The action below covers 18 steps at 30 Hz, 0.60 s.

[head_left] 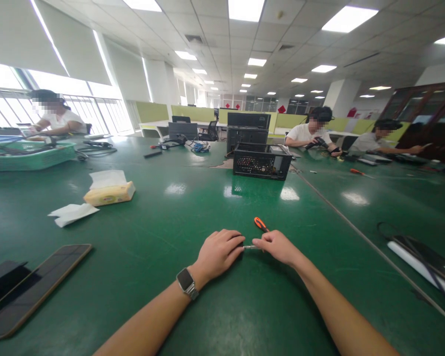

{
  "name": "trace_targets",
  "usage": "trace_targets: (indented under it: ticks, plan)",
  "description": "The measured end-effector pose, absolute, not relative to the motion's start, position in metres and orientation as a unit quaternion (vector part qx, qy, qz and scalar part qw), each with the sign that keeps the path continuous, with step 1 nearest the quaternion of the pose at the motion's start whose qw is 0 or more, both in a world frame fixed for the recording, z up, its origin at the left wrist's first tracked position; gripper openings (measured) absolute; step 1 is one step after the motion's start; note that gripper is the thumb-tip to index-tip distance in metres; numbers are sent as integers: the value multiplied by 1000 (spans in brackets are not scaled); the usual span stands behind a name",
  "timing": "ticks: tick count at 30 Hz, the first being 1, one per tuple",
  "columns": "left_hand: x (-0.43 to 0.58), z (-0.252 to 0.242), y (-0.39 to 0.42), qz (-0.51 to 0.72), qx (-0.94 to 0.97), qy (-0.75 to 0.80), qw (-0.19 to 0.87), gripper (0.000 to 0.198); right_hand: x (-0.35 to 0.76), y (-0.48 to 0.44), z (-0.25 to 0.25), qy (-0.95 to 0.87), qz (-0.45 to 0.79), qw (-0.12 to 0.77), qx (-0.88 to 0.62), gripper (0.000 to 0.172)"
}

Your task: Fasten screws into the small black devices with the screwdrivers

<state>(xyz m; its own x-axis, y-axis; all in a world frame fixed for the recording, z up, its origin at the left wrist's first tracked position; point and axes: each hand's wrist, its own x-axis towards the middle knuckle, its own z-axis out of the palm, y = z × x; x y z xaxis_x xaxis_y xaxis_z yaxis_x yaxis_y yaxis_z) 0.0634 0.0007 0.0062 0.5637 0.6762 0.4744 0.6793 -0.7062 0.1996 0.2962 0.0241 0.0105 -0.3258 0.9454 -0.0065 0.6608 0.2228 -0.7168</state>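
Note:
Close together above the green tabletop point(222, 306) are my two hands. Between their fingertips runs a short, thin, silvery or clear stick point(249, 246), too small to name exactly. My right hand point(280, 246) is closed in a pinch on its right end. The fingers of my left hand point(218, 252) are bent and pressed together at its left end; their tips are partly hidden. Just behind my right hand lies a screwdriver point(260, 224) with an orange and black handle, its front part covered by the hand. A watch point(186, 281) is on my left wrist.
A black computer case point(261, 162) stands ahead. To the left are a tissue pack point(109, 194), a loose tissue point(72, 214), a dark flat panel point(40, 287) and a green basket point(29, 158). A white-edged device point(422, 269) lies right. Several people sit farther off.

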Motion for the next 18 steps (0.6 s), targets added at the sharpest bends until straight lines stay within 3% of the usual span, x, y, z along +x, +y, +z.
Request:
trace_targets:
  ticks: [5, 18]
  plan:
    - [70, 8, -1, -271, -888, -371, 0, 29, 309, 28, 13, -755, 320, 173, -545, 53]
    - [69, 10, -1, -284, -879, -383, 7, 30, 323, 33, 15, -762, 321, 246, -506, 46]
